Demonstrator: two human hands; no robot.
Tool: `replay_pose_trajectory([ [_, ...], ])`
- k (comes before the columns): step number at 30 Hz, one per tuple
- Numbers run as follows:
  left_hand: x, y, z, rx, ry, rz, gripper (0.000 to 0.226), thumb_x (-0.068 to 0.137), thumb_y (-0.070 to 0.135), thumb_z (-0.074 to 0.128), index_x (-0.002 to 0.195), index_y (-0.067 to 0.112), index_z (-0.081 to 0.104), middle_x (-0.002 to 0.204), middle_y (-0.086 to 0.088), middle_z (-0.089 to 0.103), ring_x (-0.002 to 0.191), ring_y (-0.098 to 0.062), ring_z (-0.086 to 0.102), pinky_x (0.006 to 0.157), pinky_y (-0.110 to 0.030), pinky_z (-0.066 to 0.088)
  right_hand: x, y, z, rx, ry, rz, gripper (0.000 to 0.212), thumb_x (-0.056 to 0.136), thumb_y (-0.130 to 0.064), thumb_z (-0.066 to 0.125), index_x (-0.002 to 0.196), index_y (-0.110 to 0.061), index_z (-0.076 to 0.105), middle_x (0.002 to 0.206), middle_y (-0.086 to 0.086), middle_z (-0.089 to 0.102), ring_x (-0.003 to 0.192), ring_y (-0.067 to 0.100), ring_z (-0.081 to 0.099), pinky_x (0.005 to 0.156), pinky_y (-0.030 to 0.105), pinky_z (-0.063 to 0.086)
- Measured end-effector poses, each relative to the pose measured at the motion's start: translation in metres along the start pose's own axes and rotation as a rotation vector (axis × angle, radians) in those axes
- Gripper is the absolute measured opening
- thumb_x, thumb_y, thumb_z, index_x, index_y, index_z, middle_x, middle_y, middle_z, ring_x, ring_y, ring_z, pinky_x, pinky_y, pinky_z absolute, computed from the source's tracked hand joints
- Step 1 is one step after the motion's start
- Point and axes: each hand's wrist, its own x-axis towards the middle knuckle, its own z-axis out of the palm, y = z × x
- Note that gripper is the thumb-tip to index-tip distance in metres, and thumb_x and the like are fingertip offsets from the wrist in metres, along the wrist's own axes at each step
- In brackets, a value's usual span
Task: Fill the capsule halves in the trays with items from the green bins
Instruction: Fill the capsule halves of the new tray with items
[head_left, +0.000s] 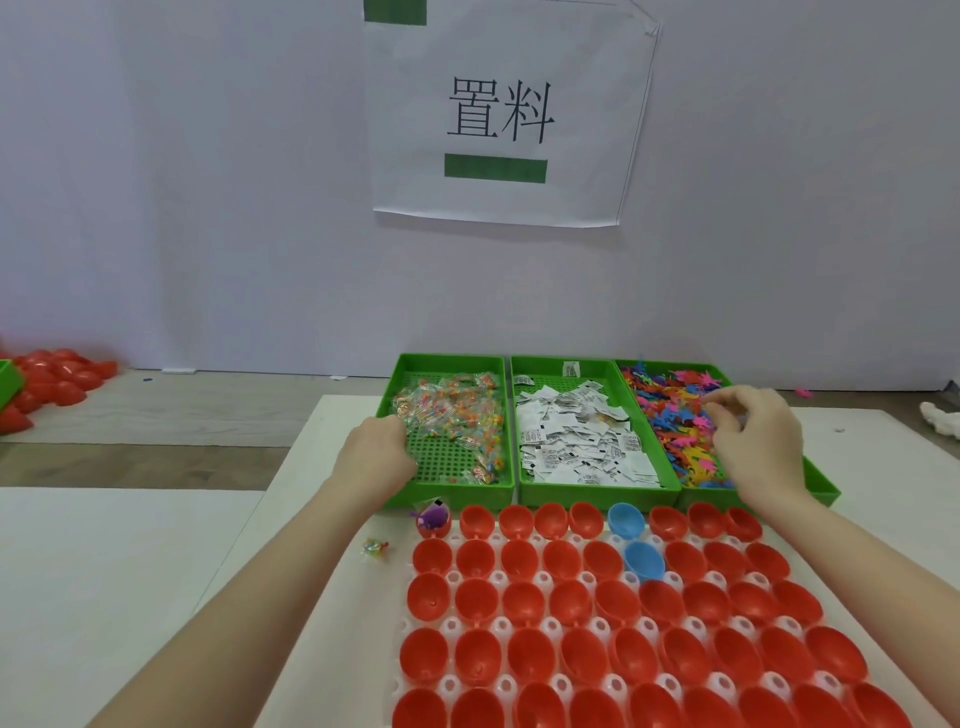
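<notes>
- Three bins (511, 364) stand side by side behind my tray (524, 623) of capsule halves (530, 654).
- My left hand (376, 454) is in the left bin, my right hand (753, 436) in the right.

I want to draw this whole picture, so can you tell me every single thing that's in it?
Green plastic bins: three, side by side at the table's far edge.
Clear packets of colourful beads: many, in the left bin.
White paper sachets: many, middle bin.
Colourful plastic figures: many, pink, blue, yellow, in the right bin.
Red capsule halves: dozens, in the white tray up front.
Blue capsule halves: two, near the tray's back.
Purple toy: one, in the back-left capsule half.
Loose bead packet: one, left of the tray.
White paper sign: one, on the wall.
Pile of red capsule halves: far left.
Left hand: in the left bin.
Right hand: pinching among the figures.
</notes>
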Motion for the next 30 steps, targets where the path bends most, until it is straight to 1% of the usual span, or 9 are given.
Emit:
replay_pose_trajectory([
  [3, -0.002, 0.002, 0.001, -0.013, 0.016, 0.004, 0.017, 0.085, 0.003, 0.055, 0.100, 0.010, 0.056, 0.101, -0.014, 0.058, 0.093, -0.029, 0.053, 0.076, -0.033, 0.043, 0.002, -0.006, 0.017, -0.111, -0.120, -0.037, 0.022, 0.091, 0.002, 0.045, 0.096, -0.003, 0.066, 0.109, 0.017, 0.053, 0.101, 0.029, 0.051, 0.079, 0.028, 0.033],
  [8, -0.013, -0.001, 0.006, -0.279, 0.272, 0.039, 0.026, 0.088, 0.002, 0.051, 0.107, 0.011, 0.067, 0.112, -0.008, 0.064, 0.106, -0.026, 0.056, 0.083, -0.036, 0.046, 0.008, 0.010, 0.020, -0.355, -0.243, 0.068, 0.034, 0.085, 0.009, 0.043, 0.115, 0.000, 0.057, 0.120, 0.020, 0.043, 0.104, 0.037, 0.051, 0.084, 0.036, 0.038],
  [12, -0.027, -0.004, -0.001, -0.632, 0.434, -0.062, 0.017, 0.089, 0.007, 0.057, 0.095, 0.011, 0.073, 0.098, -0.007, 0.070, 0.090, -0.020, 0.060, 0.076, -0.027, 0.041, 0.013, 0.022, 0.015, -0.440, -0.238, 0.148, 0.029, 0.087, 0.002, 0.042, 0.115, 0.000, 0.051, 0.119, 0.024, 0.045, 0.107, 0.039, 0.047, 0.092, 0.043, 0.037],
  [16, -0.049, -0.003, -0.005, -0.949, 0.411, -0.124, 0.016, 0.088, 0.004, 0.055, 0.090, 0.013, 0.068, 0.078, -0.005, 0.066, 0.067, -0.020, 0.061, 0.070, -0.033, 0.051, 0.012, 0.019, 0.019, -0.538, -0.143, 0.089, 0.031, 0.098, -0.027, 0.036, 0.108, -0.003, 0.054, 0.111, 0.020, 0.053, 0.106, 0.036, 0.047, 0.093, 0.043, 0.029],
  [20, -0.069, -0.004, -0.010, -1.167, 0.416, -0.147, 0.014, 0.092, 0.007, 0.050, 0.097, 0.012, 0.062, 0.078, -0.001, 0.061, 0.048, -0.004, 0.055, 0.062, -0.028, 0.047, 0.007, -0.001, 0.024, -0.378, -0.091, -0.096, 0.020, 0.093, -0.024, 0.049, 0.100, -0.010, 0.062, 0.097, 0.009, 0.061, 0.085, 0.026, 0.055, 0.070, 0.032, 0.036],
  [22, -0.076, -0.003, -0.016, -1.206, 0.431, -0.110, 0.012, 0.093, 0.009, 0.051, 0.094, 0.016, 0.060, 0.076, 0.000, 0.060, 0.044, 0.002, 0.052, 0.064, -0.026, 0.047, 0.003, -0.015, 0.030, -0.362, -0.251, -0.190, 0.020, 0.090, -0.028, 0.054, 0.101, -0.017, 0.066, 0.075, -0.007, 0.056, 0.068, 0.014, 0.052, 0.056, 0.025, 0.033],
  [24, -0.082, 0.001, -0.025, -1.222, 0.437, -0.050, 0.015, 0.092, 0.009, 0.053, 0.088, 0.021, 0.060, 0.073, 0.002, 0.062, 0.046, 0.004, 0.053, 0.060, -0.018, 0.049, -0.004, -0.030, 0.041, -0.376, -0.499, -0.260, 0.026, 0.086, -0.038, 0.059, 0.108, -0.025, 0.064, 0.069, -0.020, 0.041, 0.070, 0.007, 0.045, 0.060, 0.025, 0.036],
  [26, -0.087, 0.005, -0.032, -1.232, 0.431, 0.004, 0.018, 0.090, 0.010, 0.057, 0.083, 0.026, 0.060, 0.069, 0.005, 0.064, 0.048, 0.004, 0.054, 0.056, -0.010, 0.048, -0.012, -0.042, 0.053, -0.359, -0.651, -0.285, 0.038, 0.083, -0.045, 0.061, 0.117, -0.028, 0.060, 0.081, -0.018, 0.047, 0.082, 0.008, 0.046, 0.069, 0.026, 0.036],
  [30, -0.093, 0.010, -0.036, -1.230, 0.391, 0.051, 0.014, 0.086, 0.009, 0.062, 0.082, 0.022, 0.064, 0.066, 0.005, 0.064, 0.050, 0.004, 0.055, 0.053, -0.007, 0.044, -0.019, -0.051, 0.072, -0.401, -0.711, -0.282, 0.040, 0.085, -0.042, 0.057, 0.124, -0.030, 0.056, 0.119, 0.000, 0.061, 0.108, 0.020, 0.055, 0.080, 0.031, 0.043],
])
